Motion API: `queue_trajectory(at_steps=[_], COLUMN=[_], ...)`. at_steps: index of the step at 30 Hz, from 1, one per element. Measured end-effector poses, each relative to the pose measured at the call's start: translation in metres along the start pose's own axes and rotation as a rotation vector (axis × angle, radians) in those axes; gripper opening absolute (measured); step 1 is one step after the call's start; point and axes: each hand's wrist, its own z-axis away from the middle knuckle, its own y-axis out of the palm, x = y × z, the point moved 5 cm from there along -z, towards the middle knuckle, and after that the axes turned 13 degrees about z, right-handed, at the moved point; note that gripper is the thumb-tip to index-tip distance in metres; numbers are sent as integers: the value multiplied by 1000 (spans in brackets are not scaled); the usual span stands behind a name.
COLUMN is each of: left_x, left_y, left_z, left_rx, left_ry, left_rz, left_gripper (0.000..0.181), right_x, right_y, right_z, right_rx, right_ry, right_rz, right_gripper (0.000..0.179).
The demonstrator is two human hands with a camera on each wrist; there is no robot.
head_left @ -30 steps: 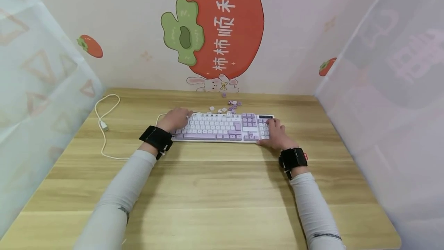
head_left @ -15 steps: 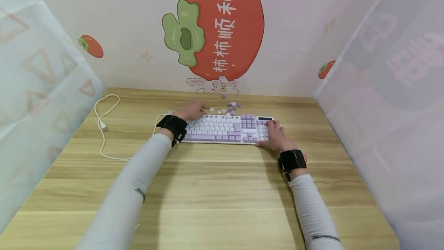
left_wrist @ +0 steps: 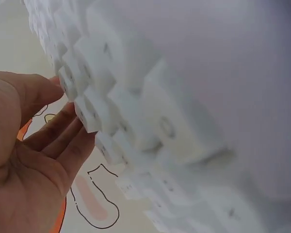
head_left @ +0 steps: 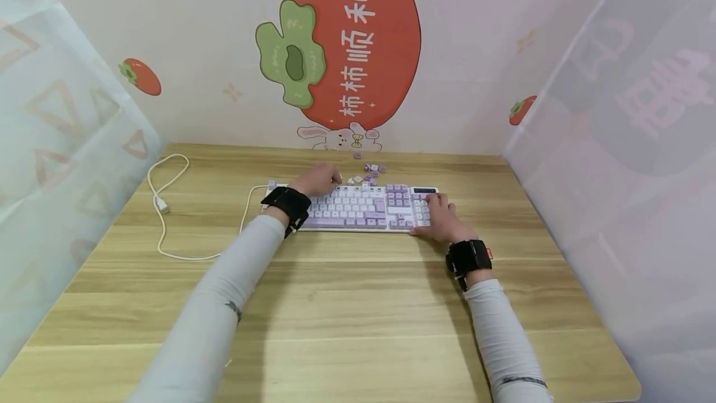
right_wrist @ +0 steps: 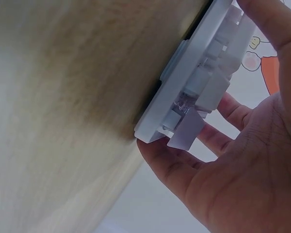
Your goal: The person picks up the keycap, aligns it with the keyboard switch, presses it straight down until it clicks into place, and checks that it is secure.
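A wood-grained table (head_left: pixel 335 303) carries a keyboard (head_left: pixel 363 207), white cable (head_left: pixel 161 205) — and loose keycaps (head_left: pixel 375 175).

The keyboard (head_left: pixel 352 209) lies on the bench (head_left: pixel 347 303), near its back. Behind it sit loose keycaps (head_left: pixel 375 168) — one farther back, near the wall (head_left: pixel 464 79). The cable (head_left: pixel 192 259) loops out left, its plug (head_left: pixel 161 205) well apart from the keyboard. The left hand (head_left: pixel 317 180) is at the keyboard's back edge, left of the keycaps — the right hand (head_left: pixel 445 219) at its right end.
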Motion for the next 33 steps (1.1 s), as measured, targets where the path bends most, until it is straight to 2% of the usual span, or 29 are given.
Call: queue_trajectory(at_steps=[5,7,10,13,16,19,25,29,33], left_x=[4,7,11,12,13,12,13,7,-8], left_y=[-1,-2,-4,-8,-12,-10,6,11,6], left_z=[0,-1,-4,-6,-7,-9,-20,-26,-22], left_rx=[-81,-139,-213,-288,-320,-264,-69,-21,-9], left_ry=[-9,-22,-25,-6,11,5,-48,-68,-101], left_rz=[45,79,132,130,111,102,55,3,-4], left_gripper=[18,21,16,10,10,19,31,32,31], right_x=[-2,-3,-3,-4,-4,-5,-2,-1,-2], right_y=[2,3,3,1,1,2,7,7,4], right_z=[0,1,1,1,1,3,5,4,3], right_rx=[4,12,12,5,0,2,11,2,2], right_ry=[0,5,2,-1,-3,13,23,16,18], right_rz=[-6,-8,-12,-11,-3,-7,-23,-18,-1], right_gripper=[97,98,97,97,97,98,100,99,99])
